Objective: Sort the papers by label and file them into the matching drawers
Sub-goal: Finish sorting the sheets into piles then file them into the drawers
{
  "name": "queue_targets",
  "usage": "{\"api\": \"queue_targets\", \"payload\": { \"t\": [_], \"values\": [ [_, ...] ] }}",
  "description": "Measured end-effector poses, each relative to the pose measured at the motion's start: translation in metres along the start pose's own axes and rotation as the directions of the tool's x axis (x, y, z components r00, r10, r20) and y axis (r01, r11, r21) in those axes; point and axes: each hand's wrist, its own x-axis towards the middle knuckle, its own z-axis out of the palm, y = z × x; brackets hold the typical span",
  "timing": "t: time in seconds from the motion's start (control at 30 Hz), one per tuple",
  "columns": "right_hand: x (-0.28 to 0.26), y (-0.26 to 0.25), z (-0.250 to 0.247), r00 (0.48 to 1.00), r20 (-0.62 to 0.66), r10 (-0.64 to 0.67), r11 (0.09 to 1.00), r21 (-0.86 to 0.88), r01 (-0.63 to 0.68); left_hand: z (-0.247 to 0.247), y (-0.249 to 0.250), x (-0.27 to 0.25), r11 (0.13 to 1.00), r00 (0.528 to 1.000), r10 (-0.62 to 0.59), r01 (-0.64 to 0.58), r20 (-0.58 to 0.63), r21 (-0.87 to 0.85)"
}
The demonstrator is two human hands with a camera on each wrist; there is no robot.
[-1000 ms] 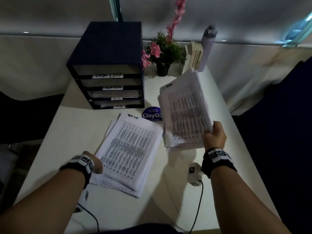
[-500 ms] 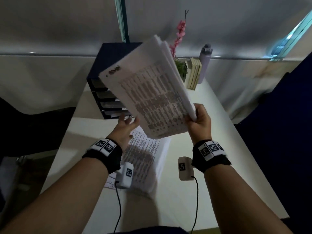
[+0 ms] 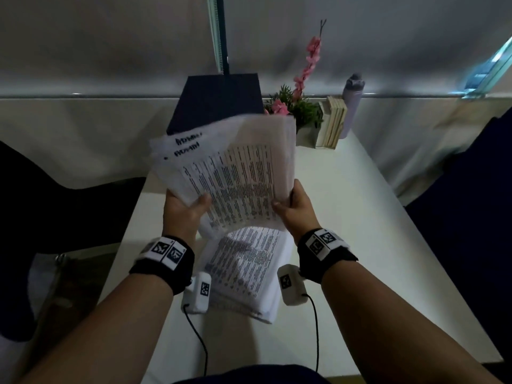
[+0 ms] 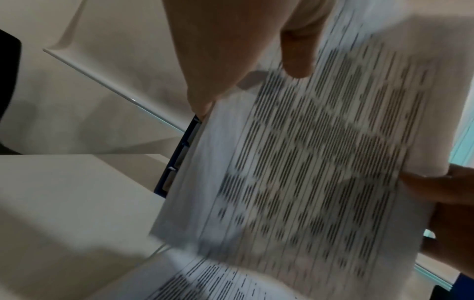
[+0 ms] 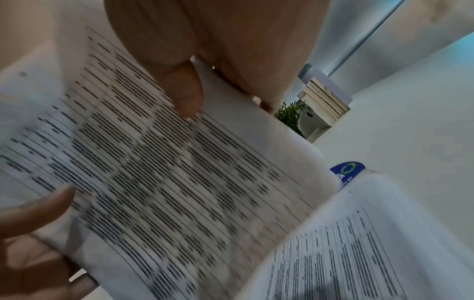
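Note:
I hold a sheaf of printed papers [image 3: 235,173] up in the air in front of me; its top sheets carry the handwritten label ADMIN. My left hand [image 3: 185,210] grips its lower left edge with the thumb on the front. My right hand [image 3: 292,206] grips the lower right edge the same way. The same sheaf [image 4: 307,162] [image 5: 166,172] fills both wrist views. A second stack of papers [image 3: 246,270] lies flat on the white table [image 3: 374,245] below my hands. The dark blue drawer unit [image 3: 219,98] stands behind the sheaf, its drawer fronts hidden.
A potted plant with pink flowers [image 3: 302,106], a row of books [image 3: 332,123] and a grey bottle [image 3: 352,103] stand at the table's back right. A blue round sticker or disc [image 5: 347,171] lies on the table beyond the flat stack. A dark chair is at the left.
My left hand has left the stack on the table and taken the sheaf's left edge. The sheaf has come down and squared toward me, so its ADMIN label shows.

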Motion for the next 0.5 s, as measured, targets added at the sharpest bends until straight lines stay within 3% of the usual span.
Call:
{"api": "queue_targets", "payload": {
  "t": [0.17, 0.3, 0.37, 0.5],
  "values": [
    [0.003, 0.010, 0.001, 1.000, 0.008, 0.013, 0.992, 0.126, -0.014, -0.013, -0.011, 0.000, 1.000, 1.000, -0.023, 0.024, 0.021, -0.013],
    [0.011, -0.003, 0.006, 0.988, 0.034, -0.153, 0.986, 0.069, 0.150, -0.006, -0.006, 0.000, 0.999, 1.000, 0.000, 0.001, 0.019, -0.045],
    [0.016, -0.010, 0.008, 0.954, 0.034, -0.299, 0.952, -0.060, 0.301, -0.004, -0.004, 0.002, 0.998, 1.000, 0.030, -0.030, -0.002, -0.057],
    [0.027, -0.009, 0.009, 0.831, 0.060, -0.553, 0.736, -0.430, 0.522, -0.002, 0.001, 0.002, 0.995, 0.995, 0.100, -0.101, -0.022, -0.027]
  ]
}}
